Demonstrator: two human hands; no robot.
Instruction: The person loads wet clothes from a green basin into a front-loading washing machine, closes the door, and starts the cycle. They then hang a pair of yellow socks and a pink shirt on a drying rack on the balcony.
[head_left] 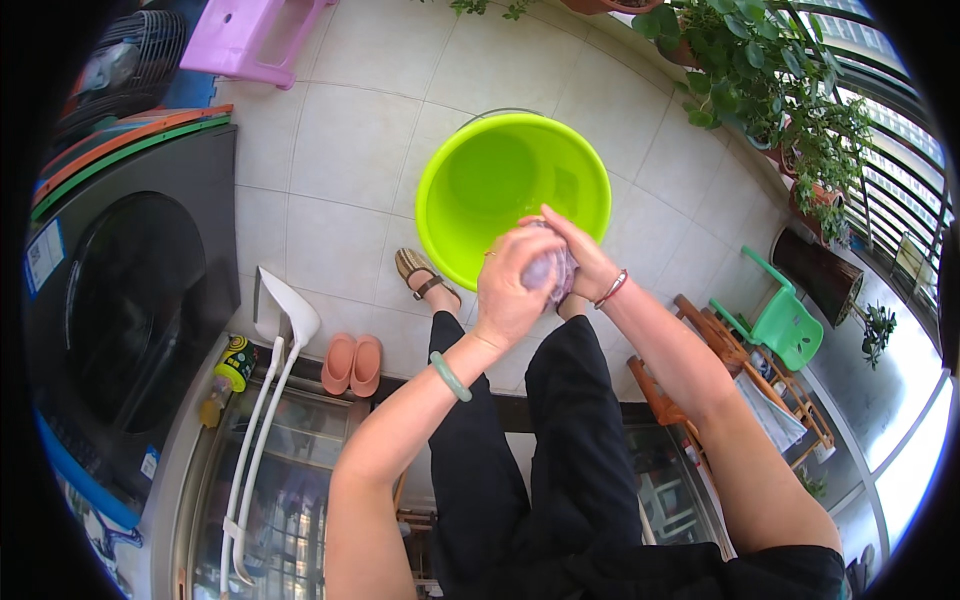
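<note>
My left hand (513, 285) and my right hand (584, 250) come together over the near rim of a lime-green bucket (432, 190). Between them is squeezed a crumpled, pale purple wad that looks like a wet cloth (550, 277). The left fingers wrap over its top and left side, while the right palm presses it from the right. Fingers and motion blur hide part of the wad. Inside the bucket there seems to be shallow water, and its wire handle lies toward the far side.
A pink plastic stool (240, 45) stands far left, above a dark front-loading washing machine (140, 290). A white dustpan (290, 305) and pink slippers (352, 364) are at lower left. Potted plants (750, 60) line the right railing, near a small green chair (785, 325).
</note>
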